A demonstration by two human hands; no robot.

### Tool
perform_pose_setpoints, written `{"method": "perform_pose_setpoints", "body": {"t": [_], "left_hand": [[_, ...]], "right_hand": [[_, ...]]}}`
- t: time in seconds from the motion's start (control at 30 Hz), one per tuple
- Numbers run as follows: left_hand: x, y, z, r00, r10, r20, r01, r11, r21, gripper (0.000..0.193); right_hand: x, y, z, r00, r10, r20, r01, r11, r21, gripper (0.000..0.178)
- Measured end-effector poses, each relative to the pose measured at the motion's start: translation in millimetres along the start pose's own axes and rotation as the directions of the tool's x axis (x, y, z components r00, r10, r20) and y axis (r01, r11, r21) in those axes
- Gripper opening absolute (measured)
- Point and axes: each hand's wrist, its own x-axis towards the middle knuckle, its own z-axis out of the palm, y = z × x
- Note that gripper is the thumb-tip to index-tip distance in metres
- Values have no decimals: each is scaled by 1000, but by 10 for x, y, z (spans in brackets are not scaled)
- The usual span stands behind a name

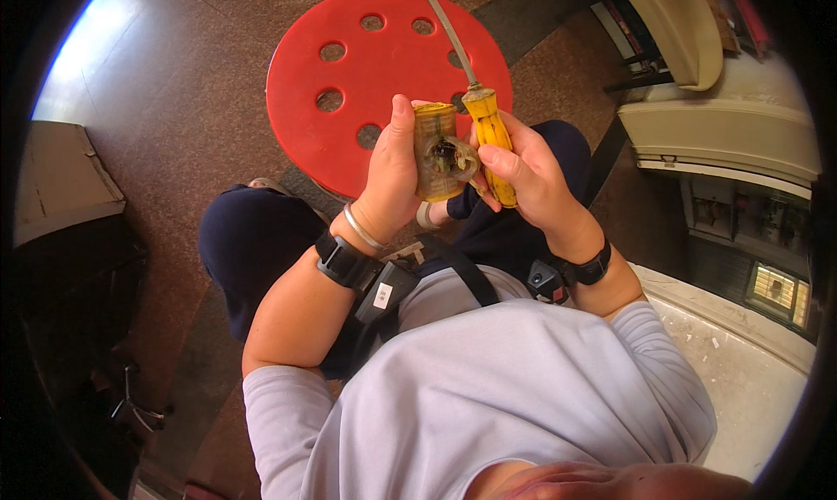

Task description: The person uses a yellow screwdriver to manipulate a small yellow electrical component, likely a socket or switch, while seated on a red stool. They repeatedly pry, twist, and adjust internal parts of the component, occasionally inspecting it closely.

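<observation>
My left hand (390,176) grips a small yellowish cylindrical part (434,132) with a dark opening and a metal ring (459,158) on its near face. My right hand (530,176) holds a screwdriver by its yellow handle (491,134); its long metal shaft (445,29) points up and away over the stool. My right fingers also touch the ring on the cylinder. Both hands are close together above my lap, just in front of a round red stool (384,73) with several holes.
I sit with dark trousers (253,247) over a brown speckled floor (192,81). A cream-coloured cabinet or appliance (724,134) stands at the right, a grey box (61,182) at the left, and a pale stone ledge (750,369) at the lower right.
</observation>
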Motion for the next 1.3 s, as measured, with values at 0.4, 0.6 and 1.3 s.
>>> {"method": "perform_pose_setpoints", "body": {"t": [0.4,0.6,1.3], "left_hand": [[-50,102,137,996,27,-91,-22,998,60,65],[-53,99,115,998,30,-58,-25,996,81,64],[-54,131,96,983,-180,20,180,984,18,67]], "right_hand": [[2,24,-13,998,40,-58,-38,999,36,25],[25,48,-38,998,52,-24,-51,997,59,25],[20,0,4,996,87,-31,-85,994,69,23]]}}
